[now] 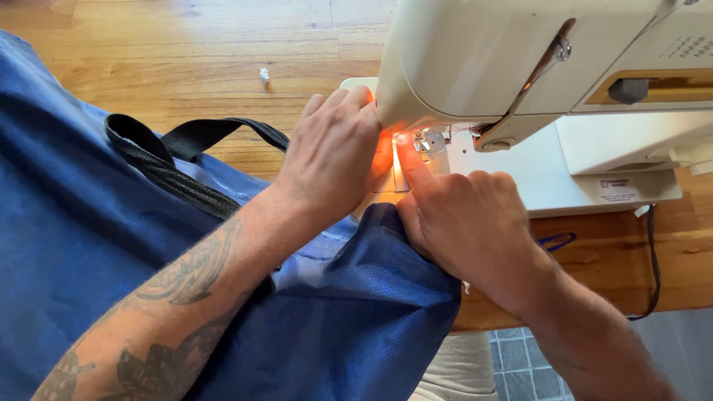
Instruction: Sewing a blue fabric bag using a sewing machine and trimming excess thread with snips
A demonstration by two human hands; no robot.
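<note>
**Here: both hands feed blue fabric under a sewing machine needle**

Left hand lies palm down on the blue fabric, fingers curled up against the pale head of the sewing machine. It holds nothing; it presses flat. Right hand has its grip closed on a bunched fold of the same cloth, forefinger stretched out, tip just beside the presser foot. The machine's lamp glows orange through the fingers there.

The fabric runs from the needle plate back over the near edge of the surface and down toward the person's lap. A black webbing strap loops across it at left.

Judgement on doing this well: keep the forefinger beside the foot, never in front of the needle; let the flat hand steer and the closed hand only take up slack; keep the strap from dragging the cloth sideways.

Surface is warm, varnished wood, planked. A small white scrap lies well apart from the hands. A dark cable hangs over the right edge. Grey floor tiles show below.
</note>
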